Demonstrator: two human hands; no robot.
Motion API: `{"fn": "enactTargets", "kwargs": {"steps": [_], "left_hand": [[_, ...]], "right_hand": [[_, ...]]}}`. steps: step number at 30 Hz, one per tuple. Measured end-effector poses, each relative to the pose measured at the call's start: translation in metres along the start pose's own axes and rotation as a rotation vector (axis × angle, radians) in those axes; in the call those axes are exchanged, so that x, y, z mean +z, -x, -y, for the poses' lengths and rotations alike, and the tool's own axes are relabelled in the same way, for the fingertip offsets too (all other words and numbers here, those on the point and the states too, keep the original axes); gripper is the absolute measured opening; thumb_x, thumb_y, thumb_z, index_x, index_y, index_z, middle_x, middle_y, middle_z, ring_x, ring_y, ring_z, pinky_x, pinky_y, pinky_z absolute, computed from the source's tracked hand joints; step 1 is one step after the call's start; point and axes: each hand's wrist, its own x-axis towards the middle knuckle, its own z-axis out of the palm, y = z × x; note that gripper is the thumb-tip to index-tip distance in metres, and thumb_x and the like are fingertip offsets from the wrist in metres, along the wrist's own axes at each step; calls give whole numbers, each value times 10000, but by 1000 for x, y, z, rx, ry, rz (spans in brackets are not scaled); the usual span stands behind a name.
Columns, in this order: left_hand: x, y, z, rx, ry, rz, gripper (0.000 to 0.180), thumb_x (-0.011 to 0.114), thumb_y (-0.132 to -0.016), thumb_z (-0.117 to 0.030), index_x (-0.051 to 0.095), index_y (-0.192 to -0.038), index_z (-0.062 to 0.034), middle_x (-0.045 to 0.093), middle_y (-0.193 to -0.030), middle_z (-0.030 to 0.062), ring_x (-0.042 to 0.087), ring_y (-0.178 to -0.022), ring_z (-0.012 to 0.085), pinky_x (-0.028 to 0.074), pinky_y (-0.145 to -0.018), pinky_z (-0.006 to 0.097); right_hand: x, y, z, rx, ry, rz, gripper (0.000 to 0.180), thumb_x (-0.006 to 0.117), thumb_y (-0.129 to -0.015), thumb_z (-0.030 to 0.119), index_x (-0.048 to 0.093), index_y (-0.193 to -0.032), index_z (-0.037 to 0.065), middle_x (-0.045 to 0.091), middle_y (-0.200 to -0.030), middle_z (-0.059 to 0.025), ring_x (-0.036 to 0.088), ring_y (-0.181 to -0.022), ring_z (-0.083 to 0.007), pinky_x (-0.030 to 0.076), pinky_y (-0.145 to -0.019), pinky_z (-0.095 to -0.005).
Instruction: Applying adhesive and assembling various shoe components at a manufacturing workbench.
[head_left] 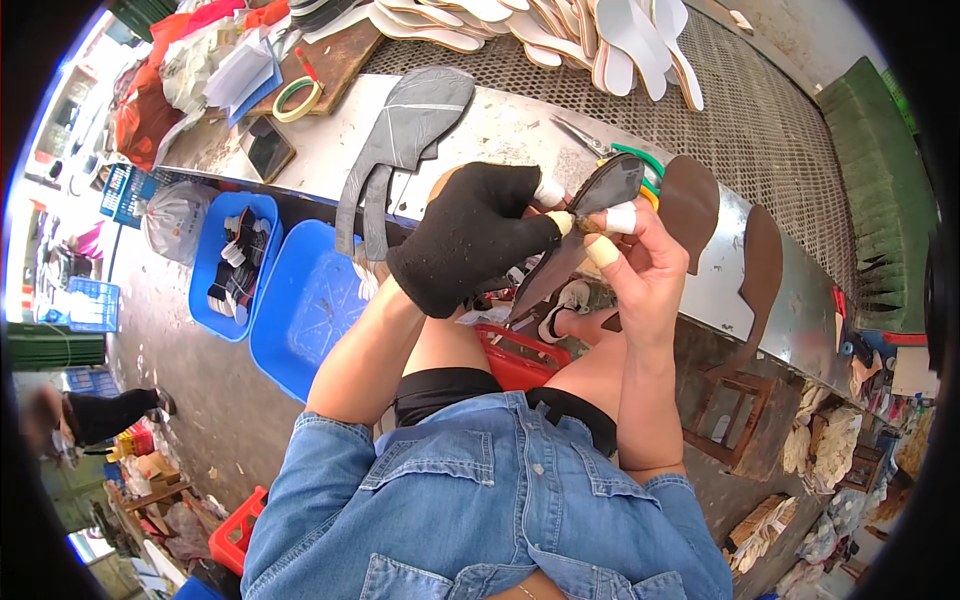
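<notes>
In front of my chest, both hands pinch a dark brown sole-shaped shoe piece (pixel 612 188) with a notched, gathered-looking edge. My left hand (pixel 470 240) wears a black fingerless glove with covers on the fingertips, and its thumb and fingers close on the piece's edge. My right hand (pixel 650 258), with wraps on its thumb and a finger, grips the same edge just beside it. The lower part of the piece hangs down between the hands. On the bench behind lie scissors with green handles (pixel 650 165), partly hidden by the piece, and flat brown cut pieces (pixel 690 205).
Grey cut pieces (pixel 410 120) overhang the bench at left. Beyond them are a tape roll (pixel 297 100) and a phone (pixel 266 149). White insoles (pixel 640 50) pile on the mesh at the back. Two blue bins (pixel 305 300) stand left, a red stool (pixel 515 358) below.
</notes>
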Motion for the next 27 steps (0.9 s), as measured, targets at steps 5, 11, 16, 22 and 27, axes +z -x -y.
{"fn": "enactTargets", "kwargs": {"steps": [5, 11, 16, 22, 27], "left_hand": [[-4, 3, -5, -99, 112, 35, 195, 671, -750, -160, 659, -836, 15, 594, -598, 53, 517, -568, 57, 419, -514, 269], [-3, 3, -9, -216, 286, -26, 152, 650, -774, -127, 663, -829, 14, 611, -661, 22, 531, -609, 53, 443, -569, 248], [-5, 6, -2, -204, 404, -94, 122, 622, -812, -97, 667, -836, 13, 633, -728, 9, 550, -643, 58, 445, -591, 234], [15, 14, -6, -171, 442, -309, 134, 668, -815, -56, 671, -927, 17, 635, -731, 15, 548, -647, 44, 435, -571, 217], [31, 27, -5, -2, 20, -280, 197, 677, -795, -32, 669, -988, 8, 659, -761, 45, 589, -655, 56, 465, -564, 210]], "right_hand": [[-5, -3, -3, -5, -10, 66, 180, 650, -769, -90, 651, -943, -42, 548, -885, -28, 564, -806, -87, 453, -694, -213], [-1, 0, -14, -30, -57, 62, 186, 657, -758, -84, 649, -936, -28, 537, -858, -22, 539, -769, -74, 418, -635, -200], [-12, 14, -19, 246, -307, 48, 148, 677, -772, -4, 651, -917, -19, 590, -833, -18, 530, -711, -65, 398, -612, -191], [-21, 11, -2, 240, 200, -7, 232, 711, -755, 73, 616, -950, -13, 544, -706, 33, 411, -560, -11, 305, -489, -188], [21, -7, 23, -21, 554, -135, 224, 699, -735, 80, 566, -884, -20, 498, -662, -43, 402, -498, -98, 330, -458, -250]]}}
